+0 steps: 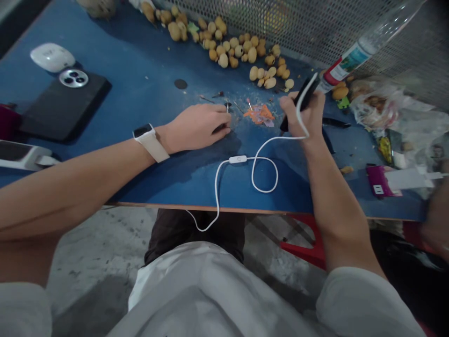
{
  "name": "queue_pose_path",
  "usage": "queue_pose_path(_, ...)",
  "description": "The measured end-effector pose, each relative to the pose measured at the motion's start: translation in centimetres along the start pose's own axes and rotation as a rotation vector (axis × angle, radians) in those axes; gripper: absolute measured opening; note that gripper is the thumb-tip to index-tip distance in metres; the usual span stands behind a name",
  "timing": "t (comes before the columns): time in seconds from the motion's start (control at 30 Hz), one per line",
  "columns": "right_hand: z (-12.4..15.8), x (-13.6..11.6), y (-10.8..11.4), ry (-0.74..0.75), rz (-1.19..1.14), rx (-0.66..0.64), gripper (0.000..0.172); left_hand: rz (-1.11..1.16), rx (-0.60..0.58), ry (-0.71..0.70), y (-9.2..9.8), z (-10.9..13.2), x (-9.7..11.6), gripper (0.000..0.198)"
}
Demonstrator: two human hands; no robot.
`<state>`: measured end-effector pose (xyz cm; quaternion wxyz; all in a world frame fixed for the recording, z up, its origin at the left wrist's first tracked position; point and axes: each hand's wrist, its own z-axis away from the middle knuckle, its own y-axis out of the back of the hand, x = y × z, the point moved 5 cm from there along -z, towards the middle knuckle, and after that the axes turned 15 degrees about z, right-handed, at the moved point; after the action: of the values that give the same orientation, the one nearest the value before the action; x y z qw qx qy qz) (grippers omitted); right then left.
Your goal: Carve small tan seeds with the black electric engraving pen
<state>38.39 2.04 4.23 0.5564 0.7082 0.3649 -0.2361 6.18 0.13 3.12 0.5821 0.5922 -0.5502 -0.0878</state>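
Note:
My right hand (300,114) is shut around a black corded pen-shaped tool (302,98), and its white cable (266,161) loops down across the table and over the edge. Its tip is hidden by my fingers. My left hand (196,127) rests on the blue table (157,180) with its fingers curled, close to a thin metal pin (228,107). Whether those fingers pinch anything, I cannot tell. Between my hands lies a small patch of orange and pink scraps (259,114), with tiny sticks and crumbs scattered around it.
Small yellow-tan fruits (224,47) are heaped at the far side against a metal mesh (280,18). A black phone (65,105) and a white oval device (52,57) lie left. A plastic bottle (365,42), crumpled plastic bag (375,103) and purple packet (379,181) lie right.

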Motion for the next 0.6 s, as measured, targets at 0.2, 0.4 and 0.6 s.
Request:
queue_pose_path(0.2,0.8,-3.5,2.2,0.227,0.549,0.159,0.022,-0.019,-0.006,0.004,-0.2,0.0,-0.5,0.028)
queue_pose_path(0.4,-0.4,-2.6,2.4,0.081,0.816,0.018,0.036,-0.065,-0.029,0.028,-0.2,0.0,-0.5,0.028)
queue_pose_path(0.6,0.2,-2.8,2.9,-0.066,0.905,0.032,0.043,-0.069,-0.11,0.028,0.4,0.1,0.4,0.04)
